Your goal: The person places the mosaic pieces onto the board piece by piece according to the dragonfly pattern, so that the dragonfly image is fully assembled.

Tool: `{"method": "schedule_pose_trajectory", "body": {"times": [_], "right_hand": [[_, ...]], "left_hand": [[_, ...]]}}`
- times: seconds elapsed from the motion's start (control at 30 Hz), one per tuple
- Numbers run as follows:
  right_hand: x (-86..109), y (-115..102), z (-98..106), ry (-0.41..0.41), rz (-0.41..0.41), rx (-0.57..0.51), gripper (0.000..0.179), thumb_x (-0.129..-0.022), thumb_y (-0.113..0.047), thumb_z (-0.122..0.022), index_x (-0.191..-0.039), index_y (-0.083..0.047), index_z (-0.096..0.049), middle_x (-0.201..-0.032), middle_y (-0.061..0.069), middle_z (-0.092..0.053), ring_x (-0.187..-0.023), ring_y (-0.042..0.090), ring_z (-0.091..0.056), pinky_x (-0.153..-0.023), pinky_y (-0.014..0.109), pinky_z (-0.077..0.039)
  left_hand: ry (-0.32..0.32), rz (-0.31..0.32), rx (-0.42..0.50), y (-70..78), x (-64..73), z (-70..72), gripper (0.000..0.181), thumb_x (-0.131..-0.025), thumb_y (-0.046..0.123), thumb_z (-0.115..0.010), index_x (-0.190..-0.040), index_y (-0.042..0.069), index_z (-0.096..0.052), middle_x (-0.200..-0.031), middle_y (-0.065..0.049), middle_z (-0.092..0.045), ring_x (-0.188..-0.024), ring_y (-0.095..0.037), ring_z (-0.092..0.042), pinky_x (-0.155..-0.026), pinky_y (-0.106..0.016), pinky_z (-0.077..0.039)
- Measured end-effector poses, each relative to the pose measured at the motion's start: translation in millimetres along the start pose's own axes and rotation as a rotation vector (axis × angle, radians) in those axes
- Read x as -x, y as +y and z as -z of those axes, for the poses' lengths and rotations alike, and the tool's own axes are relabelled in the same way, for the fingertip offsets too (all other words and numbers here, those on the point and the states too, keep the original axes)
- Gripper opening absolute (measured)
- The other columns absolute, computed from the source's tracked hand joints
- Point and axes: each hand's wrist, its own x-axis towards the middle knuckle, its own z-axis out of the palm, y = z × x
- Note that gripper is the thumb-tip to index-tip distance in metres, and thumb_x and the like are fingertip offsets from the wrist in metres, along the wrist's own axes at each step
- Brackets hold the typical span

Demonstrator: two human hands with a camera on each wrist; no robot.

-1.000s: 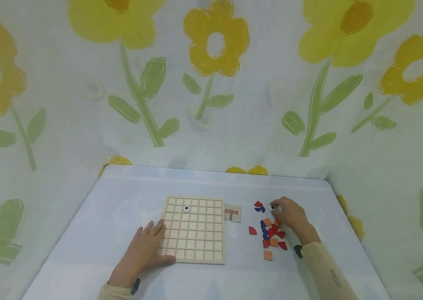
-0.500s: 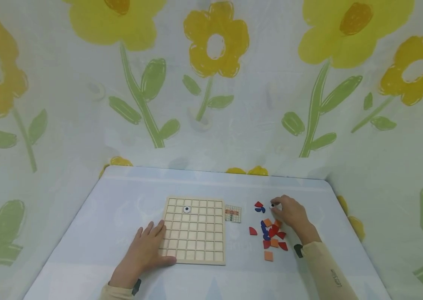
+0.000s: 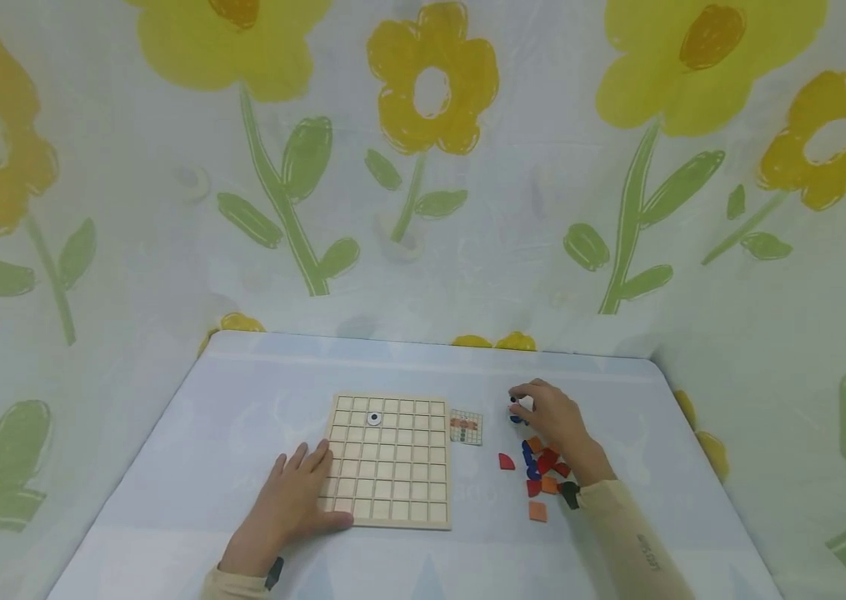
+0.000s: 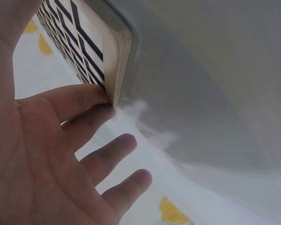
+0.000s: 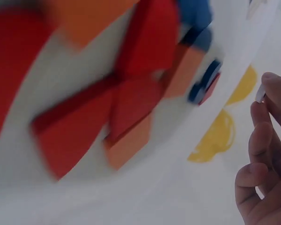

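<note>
A square wooden grid board (image 3: 394, 471) lies at the middle of the table. My left hand (image 3: 283, 504) rests at its left side, fingers extended and spread, fingertips at the edge and thumb along the near-left corner. One white round eye piece (image 3: 373, 418) with a black dot sits in an upper cell. My right hand (image 3: 556, 417) pinches a similar small white piece (image 5: 260, 93) between thumb and forefinger, above the table and right of the board. Beneath that hand, blue pieces (image 3: 517, 419) show partly; the red piece by them is hidden in the head view.
Between board and right hand lies a small pattern card (image 3: 466, 427). Nearer me is a loose pile of red pieces (image 3: 547, 460), blue pieces and orange squares (image 3: 538, 512). A single red quarter piece (image 3: 507, 462) lies apart to the left. Flower-printed fabric (image 3: 430, 275) rises behind the table.
My right hand has lifted the white eye piece and carried it left, over the small red and blue group. The left hand has kept its place at the board.
</note>
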Motion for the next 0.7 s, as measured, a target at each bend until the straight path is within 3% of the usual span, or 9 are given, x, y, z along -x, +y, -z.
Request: {"method": "schedule_pose_trajectory", "body": {"times": [0.23, 0.37, 0.5, 0.7], "right_hand": [[-4.9, -34.0, -19.1, 0.088, 0.159, -0.039, 0.027, -0.089, -0.023, -0.081, -0.114, -0.017, -0.077, -0.106, -0.002, -0.07, -0.075, 0.011, -0.054, -0.059, 0.026, -0.049], [-7.2, -58.9, -28.0, 0.058, 0.2, -0.078, 0.026, -0.089, -0.025, -0.081, -0.114, -0.019, -0.077, -0.105, -0.005, -0.069, -0.073, 0.01, -0.052, -0.058, 0.027, -0.047], [-11.2, -84.1, -37.7, 0.004, 0.217, -0.082, 0.027, -0.09, -0.027, -0.08, -0.116, -0.021, -0.077, -0.106, -0.006, -0.069, -0.076, 0.01, -0.055, -0.064, 0.028, -0.052], [-15.2, -117.2, -58.8, -0.065, 0.259, -0.018, 0.026, -0.092, -0.031, -0.077, -0.117, -0.023, -0.077, -0.108, -0.009, -0.068, -0.094, 0.011, -0.064, -0.083, 0.032, -0.058]], "left_hand": [[-0.005, 0.002, 0.005, -0.3, -0.8, -2.8, 0.112, -0.071, 0.07, -0.078, -0.148, -0.006, -0.046, -0.158, -0.02, -0.039, -0.143, -0.05, -0.033, -0.116, -0.069, -0.025], [-0.01, 0.006, 0.006, 0.0, -1.0, -3.0, 0.112, -0.072, 0.07, -0.078, -0.148, -0.006, -0.046, -0.158, -0.02, -0.039, -0.144, -0.05, -0.032, -0.116, -0.068, -0.024], [-0.015, 0.014, 0.012, 0.7, -0.5, -1.3, 0.112, -0.071, 0.069, -0.079, -0.148, -0.006, -0.046, -0.158, -0.02, -0.038, -0.144, -0.05, -0.032, -0.117, -0.069, -0.023], [-0.021, 0.022, 0.02, 1.2, 0.5, 0.6, 0.111, -0.072, 0.067, -0.08, -0.148, -0.007, -0.046, -0.158, -0.021, -0.038, -0.143, -0.051, -0.032, -0.117, -0.069, -0.023]]}}
